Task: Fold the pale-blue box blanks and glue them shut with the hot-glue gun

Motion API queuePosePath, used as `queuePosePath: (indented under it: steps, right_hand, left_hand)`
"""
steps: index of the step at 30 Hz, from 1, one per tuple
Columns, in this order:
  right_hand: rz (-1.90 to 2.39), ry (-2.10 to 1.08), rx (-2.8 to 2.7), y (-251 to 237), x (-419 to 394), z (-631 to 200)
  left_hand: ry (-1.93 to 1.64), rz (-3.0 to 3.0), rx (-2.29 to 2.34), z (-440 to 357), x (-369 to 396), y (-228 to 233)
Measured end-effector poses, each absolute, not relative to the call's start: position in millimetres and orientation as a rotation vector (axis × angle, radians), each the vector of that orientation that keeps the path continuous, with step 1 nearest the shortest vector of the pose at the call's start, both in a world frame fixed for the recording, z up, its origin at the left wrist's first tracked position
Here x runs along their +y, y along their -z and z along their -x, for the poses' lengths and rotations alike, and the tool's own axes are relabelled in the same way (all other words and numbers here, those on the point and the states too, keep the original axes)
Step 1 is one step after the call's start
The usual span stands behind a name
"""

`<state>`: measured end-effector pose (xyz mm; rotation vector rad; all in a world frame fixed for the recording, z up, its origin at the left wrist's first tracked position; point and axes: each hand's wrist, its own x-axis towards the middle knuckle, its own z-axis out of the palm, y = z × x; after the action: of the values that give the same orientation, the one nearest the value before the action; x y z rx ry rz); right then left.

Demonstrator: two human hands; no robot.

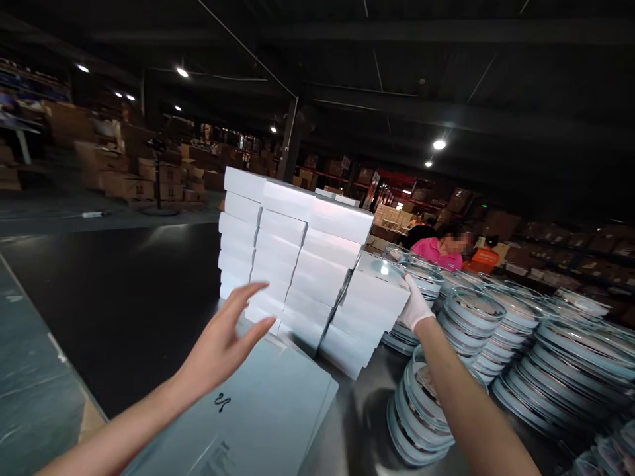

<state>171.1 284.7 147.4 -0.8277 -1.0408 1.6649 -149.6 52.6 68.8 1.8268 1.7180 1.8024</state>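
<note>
My left hand is bare, with thumb and fingers spread, in front of several stacked white boxes; it holds nothing. In a white glove, my right hand rests with straightened fingers against the right side of a shorter stack's top white box. That box has a round picture on its upper face. Below my left hand lie pale flat cardboard sheets bearing a black squiggle mark. Round glass pieces like pot lids stand piled beneath my right forearm.
More piles of round glass pieces crowd the right side of the metal table. A black surface stretches out at left. A person in a pink shirt is behind the piles. Brown cartons fill the background.
</note>
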Motion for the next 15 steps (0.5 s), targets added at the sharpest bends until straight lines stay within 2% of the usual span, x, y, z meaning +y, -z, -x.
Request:
queuePosePath:
  steps: [3,7,11,15]
  right_hand:
    - [0.826,-1.643,-0.964,-141,279,-162]
    - [0.841,-1.587,-0.850,-131,273,-152]
    - [0.827,-1.565,-0.795,-122,275,-145]
    - [0.752,-1.521,-0.812,-110,280,-144]
  left_hand:
    - [-2.058,-2.202,1.755,139,121,-126]
    - [-2.032,-2.337,1.795,116,207,-178]
    - [-1.968,-2.412,1.833,101,250,-185]
    - [-1.897,-2.484,1.809,101,249,-163]
